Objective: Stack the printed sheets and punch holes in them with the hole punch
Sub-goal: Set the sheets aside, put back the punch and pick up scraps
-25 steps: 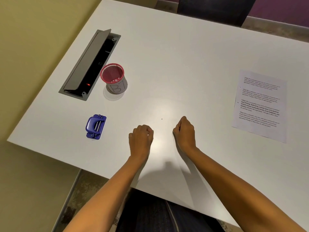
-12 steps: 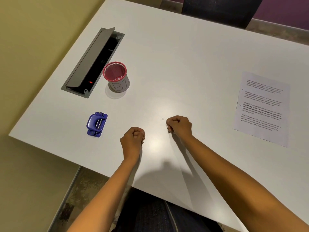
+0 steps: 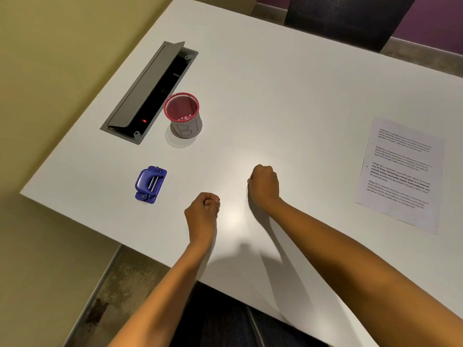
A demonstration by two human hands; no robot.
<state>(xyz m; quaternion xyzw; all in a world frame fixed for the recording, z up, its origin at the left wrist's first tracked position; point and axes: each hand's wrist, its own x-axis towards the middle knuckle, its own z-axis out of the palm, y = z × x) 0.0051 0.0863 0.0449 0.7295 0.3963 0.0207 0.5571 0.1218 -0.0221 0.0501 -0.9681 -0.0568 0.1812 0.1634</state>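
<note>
Over at nine o'clock from the left hand (image 3: 202,211) lies the blue hole punch (image 3: 150,184), long axis toward twelve. Well off at three o'clock from the right hand (image 3: 264,185), the printed sheet (image 3: 400,174) lies lengthwise toward twelve. Each grip is a closed, empty fist on the desk (image 3: 288,96).

This is looking like an office or meeting rm: a big white table (image 3: 288,101) is carrying a built-in cable box (image 3: 150,93) w/ open flap, a mesh pen cup (image 3: 184,116), a hole punch (image 3: 149,184) and printed sheets (image 3: 400,174).
</note>
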